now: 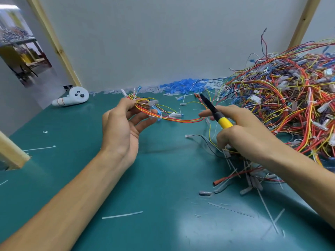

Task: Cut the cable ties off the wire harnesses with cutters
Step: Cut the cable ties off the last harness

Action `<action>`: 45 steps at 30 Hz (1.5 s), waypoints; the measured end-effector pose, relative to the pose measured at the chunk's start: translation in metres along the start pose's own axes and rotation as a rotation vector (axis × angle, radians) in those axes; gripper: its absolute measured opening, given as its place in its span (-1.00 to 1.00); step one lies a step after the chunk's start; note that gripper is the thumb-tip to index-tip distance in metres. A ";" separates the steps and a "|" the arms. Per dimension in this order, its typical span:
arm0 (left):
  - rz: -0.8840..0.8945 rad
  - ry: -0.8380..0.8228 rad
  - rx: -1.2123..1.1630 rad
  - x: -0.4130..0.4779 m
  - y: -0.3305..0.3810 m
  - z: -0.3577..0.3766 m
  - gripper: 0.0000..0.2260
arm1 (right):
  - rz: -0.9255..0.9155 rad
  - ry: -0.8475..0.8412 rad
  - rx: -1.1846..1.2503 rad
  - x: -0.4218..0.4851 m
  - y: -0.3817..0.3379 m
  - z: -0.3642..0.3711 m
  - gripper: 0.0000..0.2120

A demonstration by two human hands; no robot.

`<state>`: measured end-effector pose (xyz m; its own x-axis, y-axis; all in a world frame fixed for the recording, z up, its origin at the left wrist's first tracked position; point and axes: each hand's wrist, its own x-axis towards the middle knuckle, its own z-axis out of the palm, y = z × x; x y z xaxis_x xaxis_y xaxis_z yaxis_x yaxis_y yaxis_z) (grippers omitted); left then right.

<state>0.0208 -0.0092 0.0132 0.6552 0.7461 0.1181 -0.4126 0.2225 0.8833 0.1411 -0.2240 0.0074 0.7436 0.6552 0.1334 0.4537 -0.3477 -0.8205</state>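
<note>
While the left hand [119, 127] pinches the looped end of one wire harness [181, 120] between thumb and fingertips at the middle of the frame, its lower fingers hanging loose beneath, the harness runs off to the right. It forms a shallow sag of red, yellow and orange wires, with its long axis almost level across the picture. Its far end reaches the outstretched fingertips of the right hand [241, 127]; whether they pinch it or only touch it I cannot tell.

That right hand is curled round the yellow handle of the cutters [214, 111]. The black nose slants up toward the upper left, above the wires and apart from them.

A white cable tie [160, 116] wraps the harness just right of the left hand's fingertips — nearer that hand than the tool. The nose would likely have to drop and travel left along the wires, meeting the tie across the harness's line rather than along it. The left hand looks placed to keep the bundle steady.

On the right of the frame a large pile of harnesses [281, 98] waits on the green table [108, 178].
</note>
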 end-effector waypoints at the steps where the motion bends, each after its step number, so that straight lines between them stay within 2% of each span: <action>1: -0.010 -0.008 -0.009 0.000 0.000 0.000 -0.66 | -0.033 0.033 -0.073 -0.001 0.000 0.002 -0.46; 3: -0.029 -0.017 -0.027 -0.001 0.000 0.000 -0.65 | -0.150 0.111 -0.199 -0.003 0.000 0.005 -0.54; 6: -0.058 -0.038 -0.048 -0.001 -0.001 0.001 -0.77 | -0.251 0.160 -0.233 -0.007 -0.002 0.007 -0.50; 11: -0.054 -0.075 -0.056 -0.005 -0.005 0.004 -0.79 | -0.405 0.187 -0.359 -0.011 -0.003 0.011 -0.86; 18: -0.030 -0.119 -0.058 -0.014 -0.010 0.010 -0.77 | -0.372 0.155 -0.487 -0.014 -0.004 0.011 -0.86; 32: 0.004 -0.133 -0.022 -0.017 -0.013 0.010 -0.75 | -0.282 0.181 -0.517 -0.012 0.000 0.013 -0.79; 34: 0.026 -0.137 -0.012 -0.017 -0.014 0.010 -0.72 | -0.276 0.189 -0.520 -0.012 -0.001 0.014 -0.78; 38: 0.108 -0.152 0.044 -0.019 -0.014 0.011 -0.86 | -0.236 0.172 -0.511 -0.013 0.000 0.014 -0.78; 45: 0.286 -0.165 0.168 -0.022 -0.015 0.012 -0.84 | -0.105 0.015 -0.438 -0.013 -0.007 0.008 -0.72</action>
<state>0.0202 -0.0362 0.0031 0.6273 0.6493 0.4301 -0.4932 -0.0963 0.8646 0.1239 -0.2249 0.0069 0.6880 0.6935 0.2140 0.6898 -0.5331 -0.4898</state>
